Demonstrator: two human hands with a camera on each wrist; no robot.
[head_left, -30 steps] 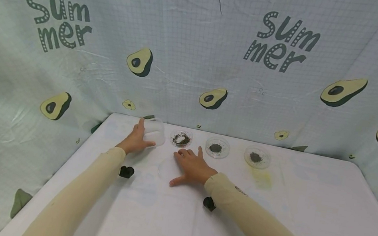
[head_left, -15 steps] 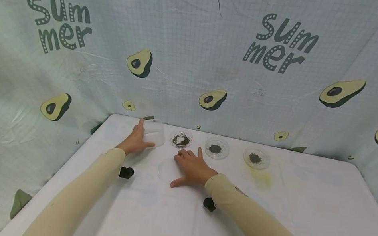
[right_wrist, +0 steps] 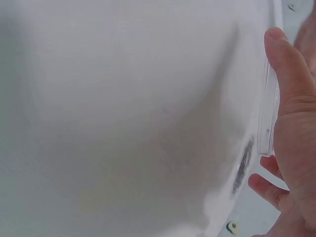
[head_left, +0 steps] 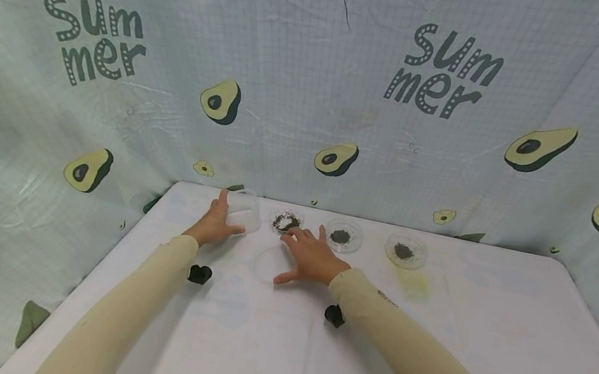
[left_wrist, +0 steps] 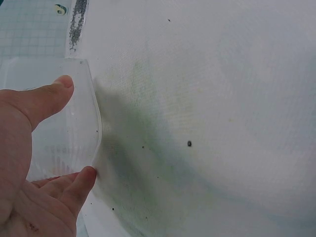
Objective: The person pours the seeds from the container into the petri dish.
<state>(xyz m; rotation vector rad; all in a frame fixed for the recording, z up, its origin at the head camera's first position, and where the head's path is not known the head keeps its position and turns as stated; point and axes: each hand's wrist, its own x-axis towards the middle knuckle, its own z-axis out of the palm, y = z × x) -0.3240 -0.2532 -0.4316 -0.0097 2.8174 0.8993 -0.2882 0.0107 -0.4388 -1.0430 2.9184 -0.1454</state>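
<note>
At the back left of the table, my left hand [head_left: 215,223] holds a clear plastic container [head_left: 245,212] with thumb and fingers on its opposite sides. The left wrist view shows the container's translucent wall [left_wrist: 59,128] between them. My right hand [head_left: 315,259] grips a clear, shallow round dish [head_left: 265,265] by its edge; the right wrist view shows the dish's thin rim [right_wrist: 267,118] between thumb and fingers. Just beyond that hand sits a petri dish [head_left: 280,213] with dark brown bits and some white in it. The right fingertips overlap its near edge in the head view.
Two more petri dishes with dark grains stand to the right, one near [head_left: 355,239] and one farther along [head_left: 421,255]. A yellowish stain [head_left: 413,285] marks the white table [head_left: 485,341]. A patterned curtain [head_left: 291,83] rises behind. Black wrist-worn pieces show under both forearms.
My right hand has moved slightly away from me, toward the back dishes, and the clear round dish has shifted with it. The left hand and container have stayed in place.
</note>
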